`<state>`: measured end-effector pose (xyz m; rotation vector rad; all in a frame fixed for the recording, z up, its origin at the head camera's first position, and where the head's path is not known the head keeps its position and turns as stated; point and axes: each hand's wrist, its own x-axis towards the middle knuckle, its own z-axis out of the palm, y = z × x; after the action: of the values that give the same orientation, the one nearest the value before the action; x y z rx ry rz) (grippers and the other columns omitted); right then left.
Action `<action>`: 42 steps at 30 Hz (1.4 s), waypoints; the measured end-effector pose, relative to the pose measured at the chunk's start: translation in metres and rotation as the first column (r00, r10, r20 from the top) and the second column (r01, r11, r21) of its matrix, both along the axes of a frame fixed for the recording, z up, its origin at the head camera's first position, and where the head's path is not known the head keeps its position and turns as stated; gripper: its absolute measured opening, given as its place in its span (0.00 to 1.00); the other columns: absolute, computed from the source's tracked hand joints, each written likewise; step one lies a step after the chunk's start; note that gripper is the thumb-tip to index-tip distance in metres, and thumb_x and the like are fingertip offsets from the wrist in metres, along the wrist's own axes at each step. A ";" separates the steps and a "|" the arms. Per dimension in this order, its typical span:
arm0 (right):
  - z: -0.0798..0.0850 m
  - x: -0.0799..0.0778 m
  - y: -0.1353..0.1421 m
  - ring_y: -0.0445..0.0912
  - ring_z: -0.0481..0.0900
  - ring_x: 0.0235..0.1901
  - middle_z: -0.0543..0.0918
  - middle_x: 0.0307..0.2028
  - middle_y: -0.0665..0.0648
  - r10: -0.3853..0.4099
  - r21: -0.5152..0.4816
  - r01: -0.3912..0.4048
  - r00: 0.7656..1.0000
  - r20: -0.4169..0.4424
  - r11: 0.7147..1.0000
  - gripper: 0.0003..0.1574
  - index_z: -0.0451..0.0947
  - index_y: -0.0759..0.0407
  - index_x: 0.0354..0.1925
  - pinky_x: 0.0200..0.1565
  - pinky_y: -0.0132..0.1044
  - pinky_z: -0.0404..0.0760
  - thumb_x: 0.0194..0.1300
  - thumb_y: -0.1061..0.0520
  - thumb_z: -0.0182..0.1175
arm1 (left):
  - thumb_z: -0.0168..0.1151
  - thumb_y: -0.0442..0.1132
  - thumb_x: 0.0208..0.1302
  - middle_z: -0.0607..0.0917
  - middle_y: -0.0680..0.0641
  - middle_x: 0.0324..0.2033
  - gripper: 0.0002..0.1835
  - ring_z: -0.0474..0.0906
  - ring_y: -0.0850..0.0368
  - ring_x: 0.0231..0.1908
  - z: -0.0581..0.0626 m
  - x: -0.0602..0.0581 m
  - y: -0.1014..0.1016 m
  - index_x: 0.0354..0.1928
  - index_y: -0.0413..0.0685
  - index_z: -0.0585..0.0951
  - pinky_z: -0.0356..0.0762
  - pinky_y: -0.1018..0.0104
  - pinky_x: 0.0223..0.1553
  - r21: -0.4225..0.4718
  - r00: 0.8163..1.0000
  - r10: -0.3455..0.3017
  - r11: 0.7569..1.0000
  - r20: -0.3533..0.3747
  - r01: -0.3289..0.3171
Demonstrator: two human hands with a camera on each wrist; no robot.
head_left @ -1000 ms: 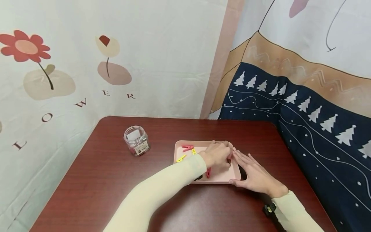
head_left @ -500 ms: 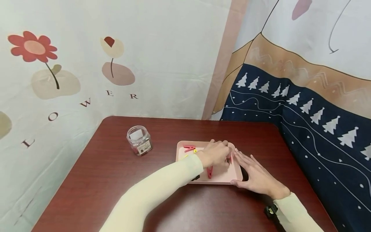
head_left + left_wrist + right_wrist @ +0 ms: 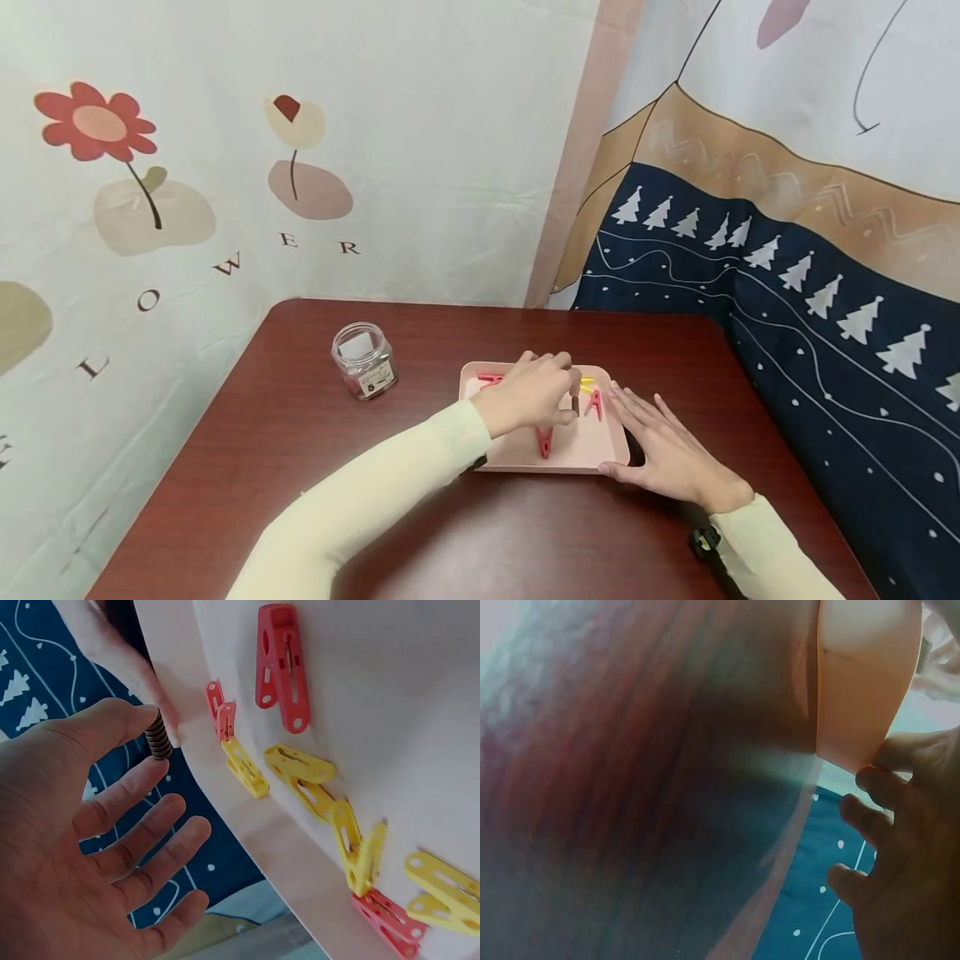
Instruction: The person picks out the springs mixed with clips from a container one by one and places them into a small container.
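My left hand (image 3: 534, 390) is over the pink tray (image 3: 600, 454), pinching a small dark spring (image 3: 157, 737) between thumb and index finger. Its other fingers are loosely spread in the left wrist view. Beneath it, several red and yellow clothespins lie in the tray, among them a red clothespin (image 3: 283, 667) near the front, a yellow clothespin (image 3: 244, 766) and another red clothespin (image 3: 594, 404) at the right. With fingers extended, my right hand (image 3: 667, 450) rests against the tray's right rim. The left forearm and hand hide part of the tray.
A clear jar (image 3: 364, 361) with a white label stands left of the tray on the dark red table (image 3: 420, 333). It has reddish contents low inside. Patterned cloths hang behind the table and along its right side.
My left hand has moved up and left from the tray's right part, with the spring now visible in its fingertips. Clothespins it covered now show. The right hand stays at the rim.
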<state>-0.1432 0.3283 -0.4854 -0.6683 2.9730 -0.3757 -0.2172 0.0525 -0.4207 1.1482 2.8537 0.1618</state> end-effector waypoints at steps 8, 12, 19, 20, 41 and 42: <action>-0.005 0.000 0.000 0.65 0.60 0.93 0.63 0.93 0.58 -0.012 -0.005 0.012 1.000 0.003 1.000 0.74 0.58 0.52 0.94 0.87 0.83 0.53 0.70 0.15 0.69 | 0.79 0.58 0.74 0.88 0.54 0.56 0.13 0.88 0.55 0.55 0.002 0.010 -0.031 0.53 0.64 0.92 0.82 0.48 0.66 0.072 0.999 0.034 0.997 -0.042 -0.031; -0.007 0.000 0.001 0.66 0.60 0.92 0.63 0.93 0.59 -0.012 -0.014 0.012 1.000 0.003 1.000 0.74 0.58 0.51 0.95 0.87 0.83 0.53 0.69 0.15 0.69 | 0.79 0.57 0.75 0.88 0.54 0.55 0.14 0.88 0.54 0.53 0.002 0.015 -0.044 0.54 0.62 0.92 0.82 0.48 0.65 0.112 0.997 0.056 0.992 -0.050 -0.050; -0.009 0.000 0.004 0.65 0.59 0.93 0.60 0.94 0.58 -0.035 -0.020 0.036 0.999 0.031 0.999 0.76 0.56 0.49 0.95 0.88 0.82 0.51 0.67 0.14 0.70 | 0.79 0.57 0.75 0.88 0.54 0.56 0.15 0.89 0.53 0.56 -0.001 0.022 -0.062 0.55 0.62 0.91 0.84 0.44 0.71 0.130 0.989 0.114 0.986 -0.091 -0.102; -0.009 0.000 0.004 0.65 0.59 0.93 0.60 0.94 0.58 -0.038 -0.021 0.039 0.999 0.035 0.999 0.76 0.55 0.49 0.96 0.88 0.82 0.51 0.67 0.14 0.70 | 0.79 0.57 0.75 0.88 0.54 0.56 0.15 0.89 0.52 0.56 -0.002 0.023 -0.064 0.54 0.61 0.90 0.84 0.44 0.71 0.142 0.988 0.124 0.984 -0.093 -0.110; -0.008 0.000 0.000 0.65 0.58 0.93 0.58 0.95 0.57 -0.051 -0.047 0.054 0.996 0.067 0.997 0.78 0.53 0.46 0.96 0.89 0.81 0.49 0.67 0.16 0.73 | 0.80 0.50 0.74 0.91 0.47 0.53 0.17 0.88 0.45 0.54 -0.020 0.035 -0.137 0.57 0.52 0.88 0.84 0.39 0.63 0.357 0.952 0.284 0.906 -0.116 -0.227; -0.008 0.000 0.000 0.65 0.58 0.93 0.58 0.95 0.58 -0.052 -0.047 0.055 0.996 0.071 0.997 0.78 0.52 0.46 0.96 0.89 0.82 0.49 0.66 0.16 0.73 | 0.80 0.49 0.74 0.91 0.47 0.53 0.17 0.88 0.45 0.53 -0.020 0.035 -0.142 0.57 0.52 0.89 0.84 0.39 0.63 0.364 0.948 0.295 0.901 -0.121 -0.234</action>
<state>-0.1435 0.3284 -0.4930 -0.5689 2.9293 -0.4671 -0.1818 -0.0893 -0.4406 0.8396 3.2216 0.6326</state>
